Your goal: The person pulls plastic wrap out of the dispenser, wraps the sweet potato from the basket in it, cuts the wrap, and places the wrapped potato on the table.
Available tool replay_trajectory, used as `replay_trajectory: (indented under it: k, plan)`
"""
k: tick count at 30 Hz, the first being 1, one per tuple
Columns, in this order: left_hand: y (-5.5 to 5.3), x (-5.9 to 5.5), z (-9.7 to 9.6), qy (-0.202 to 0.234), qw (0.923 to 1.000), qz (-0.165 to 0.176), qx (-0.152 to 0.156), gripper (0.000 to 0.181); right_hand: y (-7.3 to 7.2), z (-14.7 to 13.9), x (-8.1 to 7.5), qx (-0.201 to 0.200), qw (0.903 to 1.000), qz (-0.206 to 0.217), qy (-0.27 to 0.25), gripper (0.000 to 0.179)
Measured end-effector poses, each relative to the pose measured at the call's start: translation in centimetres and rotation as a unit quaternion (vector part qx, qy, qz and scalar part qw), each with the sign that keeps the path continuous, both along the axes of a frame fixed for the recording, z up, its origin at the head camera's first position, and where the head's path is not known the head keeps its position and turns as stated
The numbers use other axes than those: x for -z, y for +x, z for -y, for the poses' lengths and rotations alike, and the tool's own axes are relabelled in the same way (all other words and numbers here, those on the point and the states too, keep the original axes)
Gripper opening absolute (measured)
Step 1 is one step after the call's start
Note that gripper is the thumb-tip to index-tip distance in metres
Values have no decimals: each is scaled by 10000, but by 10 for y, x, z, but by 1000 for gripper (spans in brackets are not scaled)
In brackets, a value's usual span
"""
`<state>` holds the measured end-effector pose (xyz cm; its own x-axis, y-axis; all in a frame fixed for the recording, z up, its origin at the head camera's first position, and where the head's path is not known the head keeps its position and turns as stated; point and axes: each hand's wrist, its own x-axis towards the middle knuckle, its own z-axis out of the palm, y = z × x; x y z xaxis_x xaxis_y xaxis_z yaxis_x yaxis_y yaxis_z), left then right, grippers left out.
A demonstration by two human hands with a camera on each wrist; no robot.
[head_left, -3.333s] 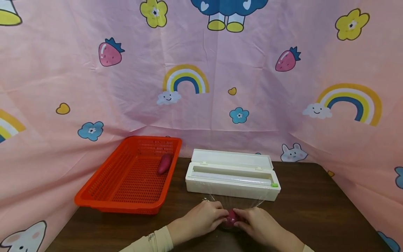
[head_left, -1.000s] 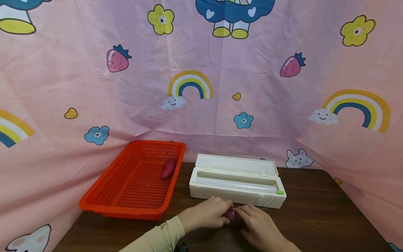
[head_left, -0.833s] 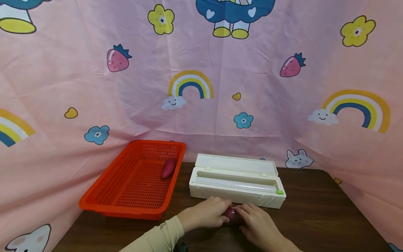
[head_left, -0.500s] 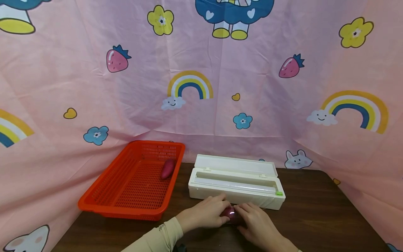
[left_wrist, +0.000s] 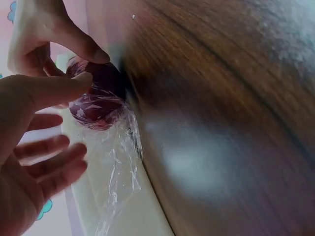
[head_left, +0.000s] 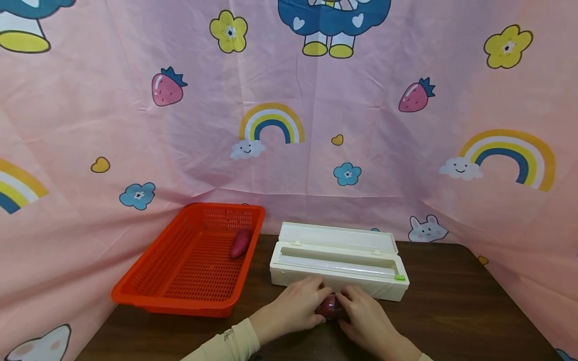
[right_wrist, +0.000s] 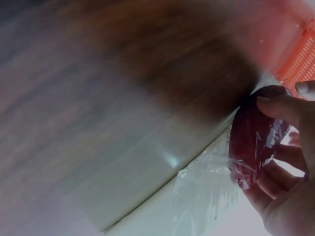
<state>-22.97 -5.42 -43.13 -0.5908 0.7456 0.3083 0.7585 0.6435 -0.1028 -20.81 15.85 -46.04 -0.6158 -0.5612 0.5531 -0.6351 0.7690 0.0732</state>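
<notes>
A dark purple-red sweet potato (head_left: 331, 307), partly covered in clear cling film (left_wrist: 120, 162), is between both hands in front of the wrap box. The right hand (head_left: 365, 317) grips its right part, thumb on the near side and fingers curled round the far side, as the right wrist view shows. My left hand (head_left: 291, 307) is at its left end; in the left wrist view the thumb (left_wrist: 78, 84) touches or nearly touches the film, while the fingers are spread loosely apart from it. Film trails from the sweet potato over the box front.
The white wrap box (head_left: 338, 282) stands behind the hands, lid raised, a film roll (head_left: 336, 264) inside and a green slider (head_left: 400, 277) at its right. An orange basket (head_left: 180, 307) at left holds another sweet potato (head_left: 240, 243). A printed cloth (head_left: 307, 165) hangs behind the table.
The film once stretched from the box to the sweet potato no longer shows taut. The left hand's fingers have loosened and lifted slightly. The head view has shifted a little.
</notes>
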Motion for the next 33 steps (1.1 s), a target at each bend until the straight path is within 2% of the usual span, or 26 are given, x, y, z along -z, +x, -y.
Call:
replay_trajectory:
  k: [6,9,12,15,19,22,29,33]
  plan:
    - [1,4,3,150,9988,344,299,39,-1,2,-1,-24,9997,159,-191,48]
    - [1,7,2,187,9983,513,199,38,-2,2,0,7,9997,214,-115,51]
    - [-1,8,0,301,9977,594,85,32,-3,2,0,63,9996,285,3,61]
    - [-2,9,-1,438,9970,631,30,27,-5,2,1,98,9998,168,74,69]
    - [-4,9,-2,592,9961,658,49,23,-8,0,1,84,9998,-163,74,58]
    - [-5,8,-3,692,9952,689,53,22,-10,-2,-1,0,9997,-221,48,52]
    - [-4,11,-6,834,9935,753,160,25,-9,-10,-8,-275,9989,383,3,45]
    - [-2,13,-9,982,9902,956,250,25,-8,-16,-13,-311,9969,712,97,45]
